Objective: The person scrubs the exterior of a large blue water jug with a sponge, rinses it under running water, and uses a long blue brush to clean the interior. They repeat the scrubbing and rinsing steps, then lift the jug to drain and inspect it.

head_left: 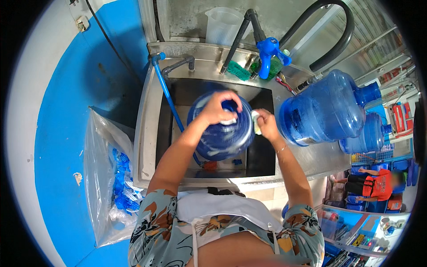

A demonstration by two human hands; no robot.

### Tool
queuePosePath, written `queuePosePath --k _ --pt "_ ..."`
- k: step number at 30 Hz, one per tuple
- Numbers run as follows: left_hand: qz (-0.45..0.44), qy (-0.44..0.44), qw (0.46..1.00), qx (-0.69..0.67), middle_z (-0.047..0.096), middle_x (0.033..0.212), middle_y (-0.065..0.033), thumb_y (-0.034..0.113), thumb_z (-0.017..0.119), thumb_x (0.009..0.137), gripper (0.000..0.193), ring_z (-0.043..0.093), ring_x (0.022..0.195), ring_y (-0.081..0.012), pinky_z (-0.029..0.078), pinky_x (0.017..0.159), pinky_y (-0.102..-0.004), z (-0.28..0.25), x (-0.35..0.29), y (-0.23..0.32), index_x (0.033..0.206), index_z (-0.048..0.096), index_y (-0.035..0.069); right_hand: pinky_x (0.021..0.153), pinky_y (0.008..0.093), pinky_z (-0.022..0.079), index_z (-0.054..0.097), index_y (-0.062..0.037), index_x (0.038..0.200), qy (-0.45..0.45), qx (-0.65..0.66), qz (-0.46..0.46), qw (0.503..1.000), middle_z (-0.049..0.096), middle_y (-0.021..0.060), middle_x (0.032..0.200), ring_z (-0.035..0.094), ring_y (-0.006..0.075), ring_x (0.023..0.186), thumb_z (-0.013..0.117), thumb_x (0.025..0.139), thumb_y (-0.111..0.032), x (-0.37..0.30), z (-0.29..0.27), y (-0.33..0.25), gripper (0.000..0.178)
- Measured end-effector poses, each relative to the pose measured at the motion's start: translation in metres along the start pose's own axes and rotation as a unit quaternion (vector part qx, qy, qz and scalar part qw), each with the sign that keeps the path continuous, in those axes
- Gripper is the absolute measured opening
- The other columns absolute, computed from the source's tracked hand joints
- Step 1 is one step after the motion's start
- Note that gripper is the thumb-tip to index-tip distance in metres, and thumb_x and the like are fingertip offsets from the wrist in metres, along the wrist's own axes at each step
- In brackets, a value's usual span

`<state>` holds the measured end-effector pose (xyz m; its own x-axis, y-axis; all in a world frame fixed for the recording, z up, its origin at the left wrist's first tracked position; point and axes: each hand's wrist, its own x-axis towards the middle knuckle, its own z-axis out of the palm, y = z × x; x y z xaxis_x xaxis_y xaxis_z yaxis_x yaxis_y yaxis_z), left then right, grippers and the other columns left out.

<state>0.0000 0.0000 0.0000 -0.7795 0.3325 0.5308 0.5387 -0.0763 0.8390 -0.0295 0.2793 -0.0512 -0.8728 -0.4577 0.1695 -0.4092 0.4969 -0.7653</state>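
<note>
A round blue water jug (224, 141) stands in the steel sink (262, 155), its mouth toward me and whitish suds streaked over it. My left hand (219, 108) curls around the jug's neck, the fingers closed on it. Pressed to the jug's right shoulder is a pale sponge (256, 123), pinched in my right hand (268, 125). The jug's underside is hidden from view.
Two more blue jugs, a large one (324, 109) and one behind it (367, 133), lie on the right counter. A blue-handled tap (269, 55), green brush (239, 70) and clear pitcher (221, 26) are behind the sink. A plastic bag (100, 178) hangs left. Another person (378, 186) stands far right.
</note>
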Motion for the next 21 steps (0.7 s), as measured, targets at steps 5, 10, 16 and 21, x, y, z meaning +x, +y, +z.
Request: queuePosePath --k 5,10,16,21 --pt "-0.095 0.494 0.851 0.151 0.065 0.095 -0.0119 0.005 0.077 0.070 0.042 0.063 0.091 -0.0234 0.049 0.085 -0.0344 0.032 0.023 -0.021 0.108 0.061 0.000 0.081 0.0451 0.046 0.065 -0.0048 0.087 -0.027 -0.116 -0.232 0.965 0.062 0.0139 0.087 0.058 0.0348 0.087 0.057 0.067 -0.001 -0.028 0.039 -0.064 0.022" --pt "-0.058 0.377 0.916 0.123 0.056 0.104 -0.0166 0.020 0.071 0.079 0.050 0.056 0.098 -0.0314 0.044 0.086 -0.0392 0.049 0.014 -0.010 0.123 0.056 0.003 0.076 0.0388 0.044 0.061 -0.0047 0.093 0.140 -0.104 -0.061 0.983 0.055 0.0120 0.083 0.053 0.0289 0.082 0.053 0.076 -0.005 0.016 0.051 -0.068 0.018" --pt "-0.025 0.306 0.948 0.083 0.055 0.115 -0.0180 0.036 0.052 0.092 0.038 0.052 0.112 -0.0307 0.038 0.097 -0.0384 0.066 0.012 -0.017 0.105 0.061 0.001 0.084 0.0277 0.044 0.054 -0.0066 0.111 0.314 0.471 0.022 0.824 0.057 0.0032 0.100 0.054 0.0124 0.093 0.036 0.099 -0.019 0.042 0.087 -0.082 0.025" --pt "-0.028 0.279 0.957 0.071 0.029 0.148 -0.0258 0.047 0.037 0.102 0.067 0.028 0.139 -0.0355 0.019 0.115 -0.0417 0.081 0.009 -0.014 0.144 0.028 -0.005 0.086 0.0319 0.046 0.049 -0.0045 0.126 0.363 0.352 0.021 0.862 0.058 0.0084 0.106 0.056 0.0190 0.095 0.032 0.103 -0.024 0.031 0.101 -0.088 0.034"
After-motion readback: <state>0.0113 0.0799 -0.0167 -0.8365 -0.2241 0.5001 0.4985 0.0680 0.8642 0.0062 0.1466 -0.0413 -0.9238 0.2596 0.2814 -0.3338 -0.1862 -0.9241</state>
